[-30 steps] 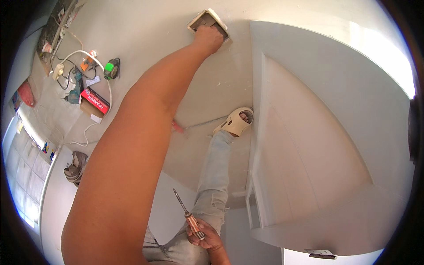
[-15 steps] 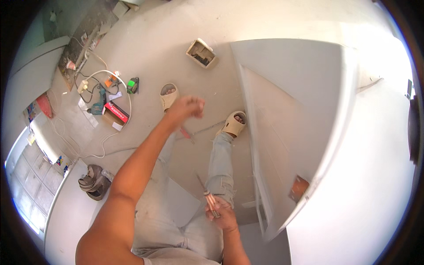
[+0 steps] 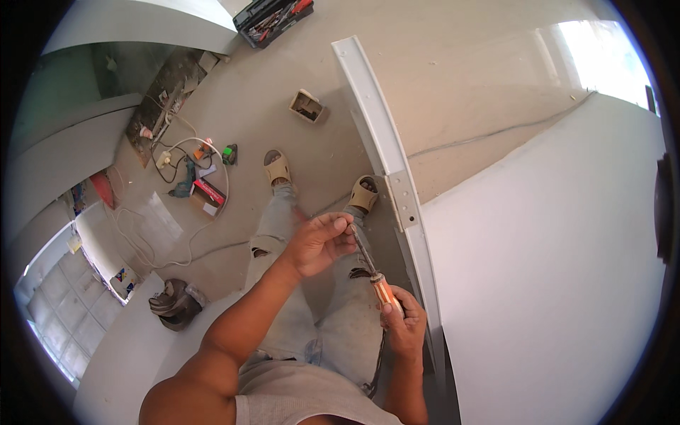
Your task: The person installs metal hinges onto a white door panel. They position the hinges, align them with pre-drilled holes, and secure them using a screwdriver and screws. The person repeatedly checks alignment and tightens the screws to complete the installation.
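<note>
My right hand [image 3: 405, 324] is wrapped round the orange-and-white handle of a screwdriver [image 3: 386, 290], whose shaft slants up and left. At its tip, the thumb and fingers of my left hand [image 3: 322, 244] are pinched together. Whatever they hold there is too small to make out. Just right of the hands a white panel [image 3: 368, 117] stands edge-on. A metal plate with holes [image 3: 401, 200] sits on that edge, level with the screwdriver.
Right of the panel spreads a large white surface [image 3: 538, 269]. Ahead on the floor are a small bin [image 3: 307, 106] and an open toolbox [image 3: 273, 20]. To the left lie a drill [image 3: 184, 178], a red box [image 3: 209, 195] and looping cables. A dark bag-like item [image 3: 174, 304] rests nearer me.
My left hand has come down and right to the screwdriver's tip. The screwdriver has risen with my right hand. The panel, earlier showing its broad face, now shows its edge; the view has shifted.
</note>
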Available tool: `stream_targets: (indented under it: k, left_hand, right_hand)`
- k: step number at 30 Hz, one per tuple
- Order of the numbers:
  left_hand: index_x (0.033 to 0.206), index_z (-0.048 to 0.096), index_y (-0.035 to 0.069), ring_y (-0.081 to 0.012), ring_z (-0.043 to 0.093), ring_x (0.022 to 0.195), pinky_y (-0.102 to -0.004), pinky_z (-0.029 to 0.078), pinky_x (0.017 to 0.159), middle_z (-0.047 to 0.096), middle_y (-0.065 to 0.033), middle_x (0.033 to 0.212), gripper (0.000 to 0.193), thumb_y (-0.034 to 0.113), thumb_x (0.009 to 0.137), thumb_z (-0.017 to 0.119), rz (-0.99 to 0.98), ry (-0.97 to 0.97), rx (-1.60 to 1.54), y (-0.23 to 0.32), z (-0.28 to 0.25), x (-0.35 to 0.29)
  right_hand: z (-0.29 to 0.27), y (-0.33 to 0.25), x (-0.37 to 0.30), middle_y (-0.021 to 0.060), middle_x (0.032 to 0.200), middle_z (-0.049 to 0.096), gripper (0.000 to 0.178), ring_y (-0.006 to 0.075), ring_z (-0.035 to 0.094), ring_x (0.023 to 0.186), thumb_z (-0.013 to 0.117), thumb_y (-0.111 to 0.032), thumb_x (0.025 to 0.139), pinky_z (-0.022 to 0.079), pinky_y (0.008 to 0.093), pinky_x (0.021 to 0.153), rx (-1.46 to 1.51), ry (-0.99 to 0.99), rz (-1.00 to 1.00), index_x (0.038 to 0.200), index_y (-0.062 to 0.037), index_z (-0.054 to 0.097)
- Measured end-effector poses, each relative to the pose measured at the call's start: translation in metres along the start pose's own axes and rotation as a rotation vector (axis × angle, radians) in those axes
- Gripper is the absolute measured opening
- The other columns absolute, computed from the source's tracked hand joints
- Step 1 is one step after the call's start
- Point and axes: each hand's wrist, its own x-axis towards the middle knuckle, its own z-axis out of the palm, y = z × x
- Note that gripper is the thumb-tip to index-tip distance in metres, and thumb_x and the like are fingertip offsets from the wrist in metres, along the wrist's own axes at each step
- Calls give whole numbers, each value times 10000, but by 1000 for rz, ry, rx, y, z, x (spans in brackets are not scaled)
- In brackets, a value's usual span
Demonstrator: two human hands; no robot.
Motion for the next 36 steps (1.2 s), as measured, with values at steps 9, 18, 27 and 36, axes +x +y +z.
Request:
stream_targets:
  k: [9, 18, 27, 36]
  left_hand:
    - [1047, 643, 52, -165, 676, 882, -343, 584, 802, 674, -56, 981, 167, 203, 984, 613, 8, -40, 192, -18, 24, 4]
    - [1020, 654, 17, -187, 675, 869, -351, 582, 782, 665, -93, 975, 163, 171, 972, 629, 39, -161, 264, -20, 37, 8]
    - [1058, 677, 6, -171, 687, 858, -342, 572, 819, 702, -81, 961, 188, 161, 953, 661, 55, -157, 449, -11, 51, 12]
    - [1073, 695, -16, -162, 682, 853, -323, 569, 814, 708, -86, 973, 224, 142, 916, 711, 189, -205, 461, -16, 82, 21]
  right_hand:
    - [-32, -25, -14, 85, 945, 687, 299, 129, 618, 824, 687, -110, 873, 482, 259, 745, -335, 39, -219, 1145, 11, 672]
    - [-53, -27, -24, 61, 917, 683, 321, 129, 617, 788, 704, -128, 886, 495, 275, 711, 49, -33, 121, 1162, 32, 664]
    - [-51, -10, -16, 55, 933, 662, 370, 118, 593, 786, 700, -191, 903, 479, 263, 718, -400, 54, -440, 1192, 35, 652]
    - [-49, 11, 0, 94, 874, 644, 424, 121, 559, 638, 665, -274, 926, 435, 229, 556, 221, -97, -184, 1210, 32, 594]
